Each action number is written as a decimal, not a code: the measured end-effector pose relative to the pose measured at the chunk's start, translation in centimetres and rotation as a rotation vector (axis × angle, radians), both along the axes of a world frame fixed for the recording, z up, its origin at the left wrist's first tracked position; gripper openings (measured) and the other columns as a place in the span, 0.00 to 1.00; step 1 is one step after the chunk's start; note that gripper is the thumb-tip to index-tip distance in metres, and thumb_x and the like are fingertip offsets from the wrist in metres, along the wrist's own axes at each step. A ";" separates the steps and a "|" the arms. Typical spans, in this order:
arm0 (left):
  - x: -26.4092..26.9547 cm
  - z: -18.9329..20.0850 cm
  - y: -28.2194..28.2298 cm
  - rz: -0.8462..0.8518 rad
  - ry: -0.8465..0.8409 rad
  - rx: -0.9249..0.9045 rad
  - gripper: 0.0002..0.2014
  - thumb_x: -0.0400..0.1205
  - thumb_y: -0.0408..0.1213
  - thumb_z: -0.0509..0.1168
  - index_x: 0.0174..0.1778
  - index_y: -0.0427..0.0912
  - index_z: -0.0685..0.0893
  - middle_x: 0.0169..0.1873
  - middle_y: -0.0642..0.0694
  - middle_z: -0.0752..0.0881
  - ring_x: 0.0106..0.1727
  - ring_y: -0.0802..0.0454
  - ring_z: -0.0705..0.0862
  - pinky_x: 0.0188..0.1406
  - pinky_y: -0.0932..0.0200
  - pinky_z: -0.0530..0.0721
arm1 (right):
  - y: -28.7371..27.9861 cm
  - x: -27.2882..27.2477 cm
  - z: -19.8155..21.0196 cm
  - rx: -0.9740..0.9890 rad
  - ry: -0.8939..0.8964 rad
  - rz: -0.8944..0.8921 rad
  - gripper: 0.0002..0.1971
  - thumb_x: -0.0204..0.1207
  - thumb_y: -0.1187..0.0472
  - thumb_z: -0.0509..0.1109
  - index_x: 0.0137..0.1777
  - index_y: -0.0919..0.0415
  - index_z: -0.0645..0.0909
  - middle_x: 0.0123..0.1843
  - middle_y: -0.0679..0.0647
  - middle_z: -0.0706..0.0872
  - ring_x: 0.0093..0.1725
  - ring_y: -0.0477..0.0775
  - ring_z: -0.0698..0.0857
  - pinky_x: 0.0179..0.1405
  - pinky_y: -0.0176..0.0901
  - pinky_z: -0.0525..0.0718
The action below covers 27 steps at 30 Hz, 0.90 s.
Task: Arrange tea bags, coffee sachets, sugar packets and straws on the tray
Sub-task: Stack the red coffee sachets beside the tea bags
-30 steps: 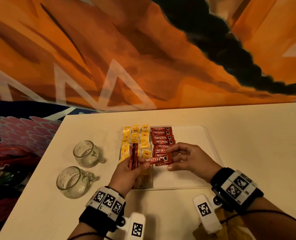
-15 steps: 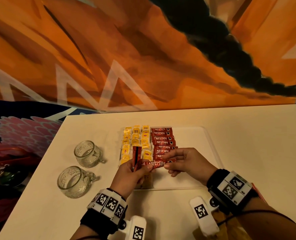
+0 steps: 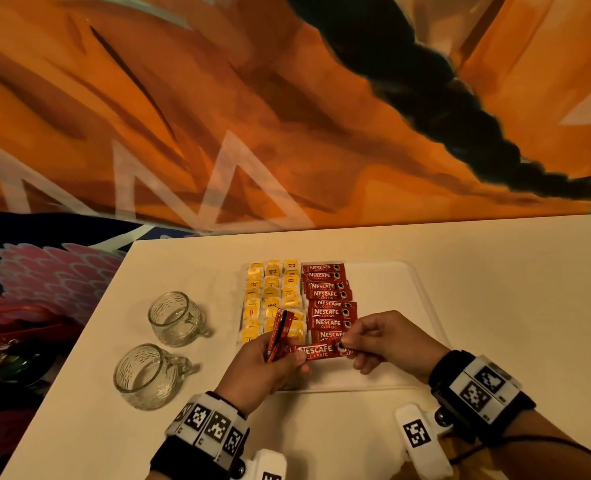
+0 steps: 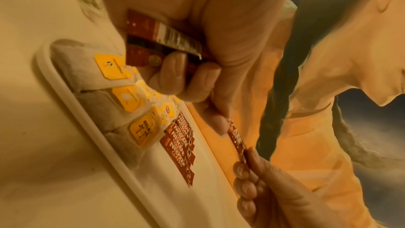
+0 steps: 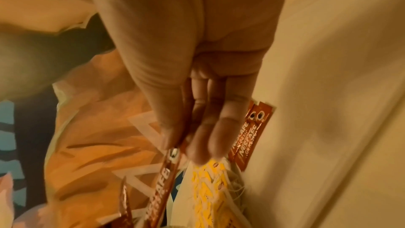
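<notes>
On the white tray lie three columns of yellow tea bags and, beside them, one column of red coffee sachets. My left hand grips a small upright bundle of coffee sachets and pinches the left end of a single coffee sachet. My right hand pinches that sachet's right end. The sachet is held flat just above the tray, at the near end of the red column. In the left wrist view the bundle sits in my curled fingers. The right wrist view shows the single sachet.
Two empty glass mugs stand on the table left of the tray. The tray's right half is bare. The table's left edge runs diagonally near the mugs, and a painted orange wall stands behind.
Both hands have drawn the single sachet slightly toward me, from over the last sachets of the red column to just past its near end. The bundle stays in my left hand.
</notes>
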State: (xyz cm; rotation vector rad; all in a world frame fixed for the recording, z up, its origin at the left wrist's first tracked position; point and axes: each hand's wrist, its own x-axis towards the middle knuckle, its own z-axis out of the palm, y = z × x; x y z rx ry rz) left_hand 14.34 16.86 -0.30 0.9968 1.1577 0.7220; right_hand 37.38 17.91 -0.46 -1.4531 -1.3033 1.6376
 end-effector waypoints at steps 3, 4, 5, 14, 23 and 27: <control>-0.4 -0.7 0.5 0.032 0.134 0.009 0.08 0.79 0.33 0.70 0.51 0.36 0.81 0.27 0.43 0.85 0.17 0.56 0.73 0.15 0.67 0.65 | -0.1 1.4 -1.1 -0.002 -0.108 -0.053 0.08 0.76 0.60 0.75 0.46 0.66 0.88 0.34 0.55 0.88 0.32 0.48 0.85 0.33 0.39 0.85; -0.6 -0.9 0.6 0.053 0.169 0.008 0.08 0.80 0.35 0.69 0.51 0.35 0.81 0.25 0.44 0.84 0.17 0.55 0.72 0.15 0.67 0.64 | -0.2 2.1 -1.6 -0.014 -0.155 -0.064 0.08 0.76 0.59 0.75 0.46 0.65 0.89 0.33 0.55 0.87 0.31 0.47 0.84 0.32 0.38 0.83; -0.8 -1.0 0.7 0.072 0.193 0.004 0.08 0.81 0.35 0.67 0.51 0.35 0.80 0.24 0.44 0.83 0.16 0.55 0.71 0.15 0.66 0.62 | -0.4 2.6 -2.0 -0.036 -0.191 -0.068 0.08 0.76 0.59 0.74 0.45 0.65 0.89 0.31 0.55 0.85 0.30 0.47 0.82 0.30 0.37 0.81; -0.7 -1.2 0.7 0.100 0.225 -0.058 0.08 0.85 0.35 0.55 0.50 0.33 0.74 0.25 0.46 0.85 0.16 0.52 0.70 0.15 0.68 0.61 | 0.0 2.3 -5.4 -0.112 -0.388 -0.238 0.06 0.72 0.60 0.79 0.42 0.64 0.89 0.26 0.50 0.87 0.23 0.46 0.79 0.19 0.35 0.73; -1.2 -1.1 0.3 0.125 0.199 0.011 0.09 0.80 0.40 0.69 0.43 0.36 0.82 0.32 0.39 0.91 0.16 0.51 0.75 0.16 0.67 0.62 | 2.1 1.3 -6.0 -0.108 -0.478 -0.283 0.14 0.68 0.51 0.81 0.37 0.63 0.87 0.31 0.52 0.90 0.24 0.46 0.81 0.24 0.37 0.77; -1.3 -1.2 0.1 0.140 0.195 0.086 0.06 0.77 0.35 0.72 0.40 0.36 0.85 0.27 0.45 0.88 0.18 0.55 0.75 0.16 0.67 0.68 | 2.2 1.1 -4.9 -0.030 -0.603 -0.254 0.23 0.68 0.40 0.77 0.32 0.62 0.80 0.30 0.54 0.84 0.29 0.50 0.79 0.32 0.41 0.75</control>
